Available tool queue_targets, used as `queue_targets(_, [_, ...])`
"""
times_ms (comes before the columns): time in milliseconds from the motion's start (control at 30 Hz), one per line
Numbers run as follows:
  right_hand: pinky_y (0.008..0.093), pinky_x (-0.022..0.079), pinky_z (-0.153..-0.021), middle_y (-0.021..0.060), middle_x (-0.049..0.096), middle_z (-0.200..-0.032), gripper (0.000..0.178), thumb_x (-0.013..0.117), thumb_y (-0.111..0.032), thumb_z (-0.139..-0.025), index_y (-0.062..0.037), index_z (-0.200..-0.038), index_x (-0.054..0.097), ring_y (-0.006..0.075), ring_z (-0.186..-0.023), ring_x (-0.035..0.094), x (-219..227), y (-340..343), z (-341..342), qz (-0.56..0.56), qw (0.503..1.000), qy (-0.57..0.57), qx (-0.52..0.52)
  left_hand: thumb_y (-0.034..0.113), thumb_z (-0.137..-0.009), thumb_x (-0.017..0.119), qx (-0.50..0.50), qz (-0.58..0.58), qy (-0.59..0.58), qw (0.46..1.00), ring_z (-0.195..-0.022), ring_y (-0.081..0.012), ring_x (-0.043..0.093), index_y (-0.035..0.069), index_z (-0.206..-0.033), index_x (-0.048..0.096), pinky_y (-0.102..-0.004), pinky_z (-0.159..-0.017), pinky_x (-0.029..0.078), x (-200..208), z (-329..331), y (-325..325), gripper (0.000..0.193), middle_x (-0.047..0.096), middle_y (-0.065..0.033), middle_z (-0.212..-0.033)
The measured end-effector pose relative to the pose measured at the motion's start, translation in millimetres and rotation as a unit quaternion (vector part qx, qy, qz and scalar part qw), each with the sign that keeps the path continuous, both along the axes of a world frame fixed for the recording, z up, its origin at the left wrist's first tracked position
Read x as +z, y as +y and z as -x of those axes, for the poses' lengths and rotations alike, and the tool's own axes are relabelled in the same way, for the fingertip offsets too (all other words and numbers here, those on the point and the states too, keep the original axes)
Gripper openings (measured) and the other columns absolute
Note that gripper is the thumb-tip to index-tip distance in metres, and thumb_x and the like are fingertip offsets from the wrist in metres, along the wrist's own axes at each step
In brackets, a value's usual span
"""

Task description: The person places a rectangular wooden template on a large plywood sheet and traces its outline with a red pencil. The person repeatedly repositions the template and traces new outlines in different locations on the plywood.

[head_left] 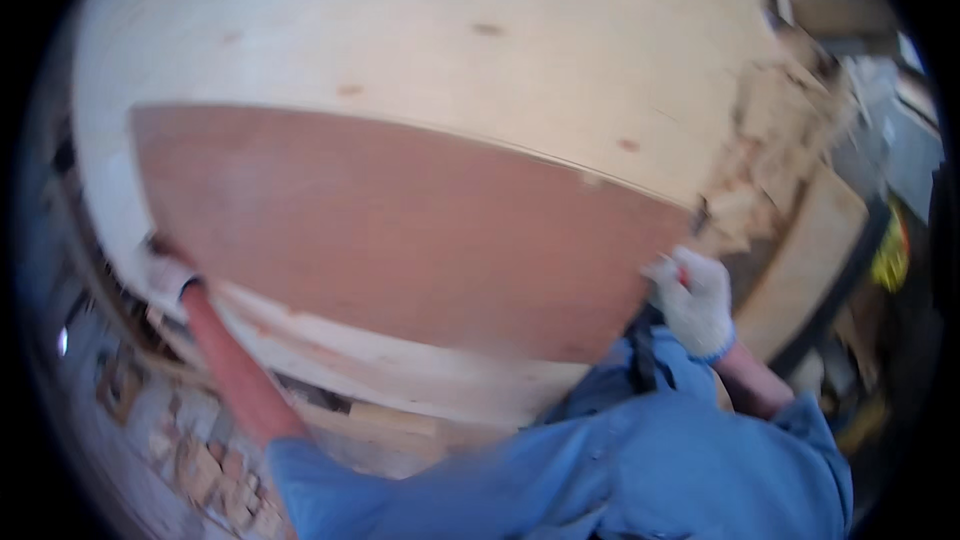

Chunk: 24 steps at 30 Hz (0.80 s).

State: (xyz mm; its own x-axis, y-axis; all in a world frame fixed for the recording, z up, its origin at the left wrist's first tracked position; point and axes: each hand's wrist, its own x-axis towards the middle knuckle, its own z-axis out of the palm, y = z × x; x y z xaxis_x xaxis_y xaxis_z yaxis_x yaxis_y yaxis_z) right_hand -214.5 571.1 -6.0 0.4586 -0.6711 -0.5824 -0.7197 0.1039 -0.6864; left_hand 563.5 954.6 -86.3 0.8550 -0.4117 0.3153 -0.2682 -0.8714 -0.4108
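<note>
A reddish-brown thin wooden board (400, 230) lies on a larger pale plywood sheet (430, 50) with knots in it. My left hand (168, 272), in a white glove with a dark cuff, is at the board's lower left edge; its fingers are blurred, so their hold is unclear. At the board's right end is my right hand (695, 300), in a white glove with a blue cuff. Its fingers are curled closed, and a small red spot shows among them. What they hold cannot be made out.
Broken wood scraps (765, 160) are heaped beyond the sheet's right edge, next to a light plank (805, 250). A yellow object (890, 258) lies farther right. More wood offcuts (215, 475) are strewn on the floor at lower left.
</note>
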Motion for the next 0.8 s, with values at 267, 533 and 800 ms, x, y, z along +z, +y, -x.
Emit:
queue_targets(267, [0.0357,0.052,-0.061,0.0157,0.066,-0.071,0.014,0.068,-0.012,-0.096,-0.0033,-0.087,0.075,0.0291,-0.064,0.066,-7.2,1.0,-1.3,0.032,0.999,0.031,0.017,0.015,-0.099,0.059,-0.099,0.229,0.077,0.965,-0.104,-0.031,0.071,-0.009,-0.115,0.07,-0.0395,-0.094,0.058,25.6,9.1,-66.0,0.031,0.073,-0.0212,-0.115])
queue_targets(533, [0.046,0.05,-0.062,0.0165,0.064,-0.076,0.028,0.069,-0.034,-0.095,-0.0103,-0.081,0.068,0.0405,-0.073,0.062,-3.4,0.7,-2.7,-0.005,0.999,0.052,0.017,0.017,-0.098,0.059,-0.02,0.38,0.134,0.915,-0.105,-0.0293,0.071,-0.008,-0.11,0.073,-0.0385,-0.095,0.057,26.7,29.0,-82.3,0.032,0.074,-0.0208,-0.115])
queue_targets(800, [0.0478,0.05,-0.063,0.0184,0.064,-0.075,0.03,0.066,-0.033,-0.096,-0.0086,-0.08,0.066,0.0423,-0.074,0.063,-8.1,2.6,0.2,0.009,0.998,0.053,0.036,0.02,-0.098,0.059,-0.014,0.359,0.126,0.925,-0.103,-0.0295,0.072,-0.009,-0.109,0.074,-0.0388,-0.094,0.057,26.0,29.2,-84.1,0.035,0.075,-0.0203,-0.112])
